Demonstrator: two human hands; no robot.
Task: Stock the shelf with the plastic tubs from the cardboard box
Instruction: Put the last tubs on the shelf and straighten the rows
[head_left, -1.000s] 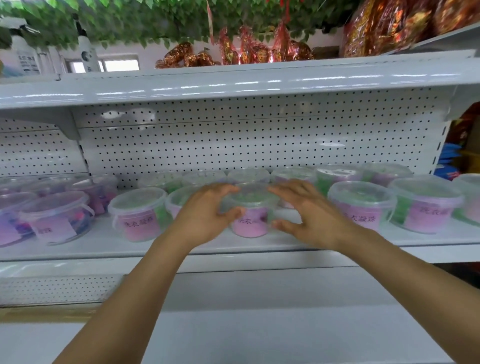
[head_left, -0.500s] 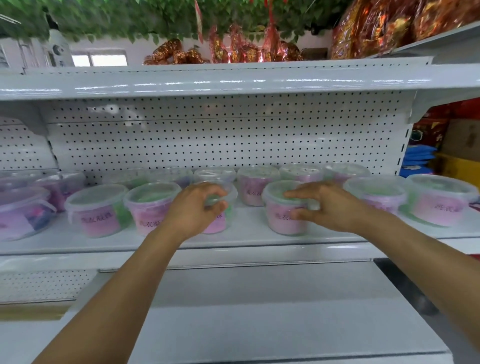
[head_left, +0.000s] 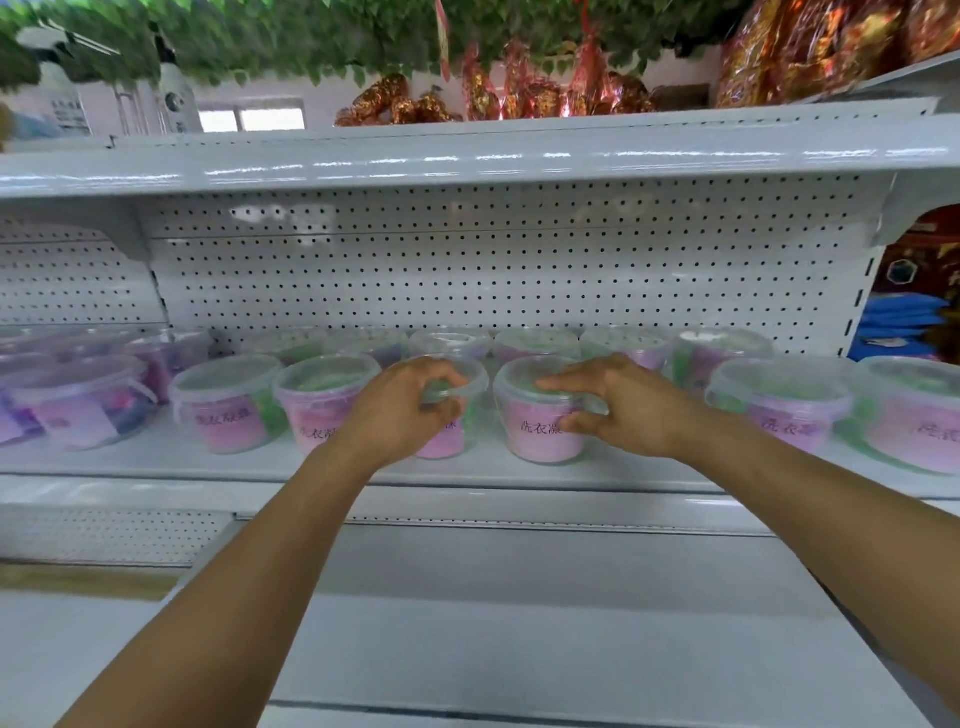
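Clear plastic tubs with pink and green contents stand in two rows on the white shelf (head_left: 519, 470). My left hand (head_left: 400, 410) grips one front-row tub (head_left: 457, 410), fingers curled over its lid and thumb on its side. My right hand (head_left: 618, 405) holds the neighbouring tub (head_left: 540, 415), fingers across the lid and thumb against the front wall. More front-row tubs sit to the left (head_left: 226, 405) and to the right (head_left: 784, 405). The cardboard box is out of view.
A perforated white back panel (head_left: 493, 270) closes the bay under an upper shelf (head_left: 467, 161) that carries red and gold packages. Larger tubs with handles (head_left: 78, 405) stand at far left. A lower shelf (head_left: 519, 623) juts out beneath my arms.
My hands went from both being on one tub to gripping two neighbouring tubs. The view swung, so the tubs sit differently in the frame.
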